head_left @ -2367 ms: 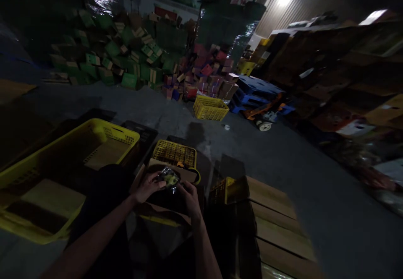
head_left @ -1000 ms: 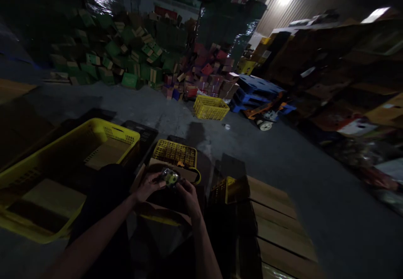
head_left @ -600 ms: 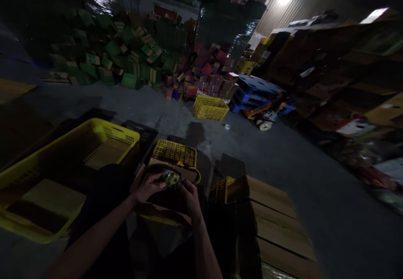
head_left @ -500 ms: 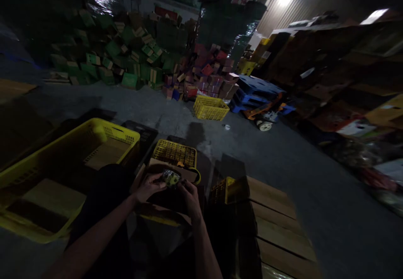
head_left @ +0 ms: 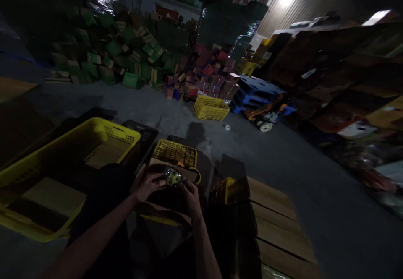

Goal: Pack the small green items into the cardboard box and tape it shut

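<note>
Between my two hands is a small pack in shiny clear plastic [head_left: 172, 177], with yellow-green, dark-spotted contents whose kind I cannot make out. My left hand [head_left: 150, 186] grips its left side with bent fingers. At its right side, my right hand [head_left: 190, 191] pinches the wrap. Both hands are above an open cardboard box [head_left: 157, 208], whose dark inside is hidden in shadow. Behind the pack, a tape dispenser or roll with a yellow ring [head_left: 197, 176] lies against the box's far flap. The box rests on or in a yellow crate [head_left: 160, 220].
A large yellow crate [head_left: 40, 142] with cardboard pieces stands on the left. An upturned-looking yellow crate [head_left: 176, 149] is just beyond the box. To the right are stacked cardboard boxes [head_left: 280, 220]. Farther off are a yellow basket [head_left: 210, 108], blue pallets [head_left: 260, 87] and a pallet jack [head_left: 266, 117].
The plastic-wrapped pack has turned slightly, so more of its spotted yellow-green face shows. Both hands stay almost in place on it.
</note>
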`<action>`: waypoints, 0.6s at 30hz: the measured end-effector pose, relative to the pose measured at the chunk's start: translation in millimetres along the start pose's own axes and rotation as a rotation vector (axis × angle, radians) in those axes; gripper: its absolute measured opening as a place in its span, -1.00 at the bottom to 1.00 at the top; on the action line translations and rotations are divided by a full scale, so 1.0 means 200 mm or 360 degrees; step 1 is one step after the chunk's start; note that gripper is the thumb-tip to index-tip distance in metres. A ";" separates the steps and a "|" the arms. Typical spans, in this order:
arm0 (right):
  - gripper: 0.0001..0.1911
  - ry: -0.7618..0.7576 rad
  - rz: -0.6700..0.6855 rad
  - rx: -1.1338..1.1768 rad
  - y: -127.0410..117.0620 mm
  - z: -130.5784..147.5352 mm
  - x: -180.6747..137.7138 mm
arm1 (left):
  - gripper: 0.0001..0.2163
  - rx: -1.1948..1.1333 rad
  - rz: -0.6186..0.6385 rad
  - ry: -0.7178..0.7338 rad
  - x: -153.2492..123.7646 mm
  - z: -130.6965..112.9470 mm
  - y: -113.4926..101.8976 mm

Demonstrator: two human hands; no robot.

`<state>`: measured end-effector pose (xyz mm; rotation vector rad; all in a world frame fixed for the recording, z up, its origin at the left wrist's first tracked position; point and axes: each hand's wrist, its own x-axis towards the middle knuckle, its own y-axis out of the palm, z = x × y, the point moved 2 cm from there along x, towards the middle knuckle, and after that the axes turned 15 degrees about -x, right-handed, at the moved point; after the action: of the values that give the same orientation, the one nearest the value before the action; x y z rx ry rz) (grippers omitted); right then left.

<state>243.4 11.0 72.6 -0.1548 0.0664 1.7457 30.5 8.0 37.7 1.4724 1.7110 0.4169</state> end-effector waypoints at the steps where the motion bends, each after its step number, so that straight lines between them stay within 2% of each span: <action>1: -0.55 0.0008 0.0011 0.0010 0.00 0.00 0.00 | -0.43 0.0014 0.0018 0.0011 0.00 0.00 0.00; 10: -0.60 0.0012 -0.0033 -0.0008 0.01 0.00 0.00 | -0.51 0.0158 0.0140 0.0027 -0.03 -0.04 0.03; 15: -0.58 0.0058 -0.0021 0.0062 0.01 0.01 0.00 | -0.47 0.0289 0.0234 0.0029 -0.05 -0.06 0.05; 18: -0.58 0.0042 0.0007 0.0094 0.02 0.01 0.00 | -0.45 0.0274 0.0212 0.0027 -0.03 -0.06 0.04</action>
<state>240.3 10.0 73.8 -0.1345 0.1375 1.7441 27.4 6.7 53.2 1.7182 1.7025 0.3601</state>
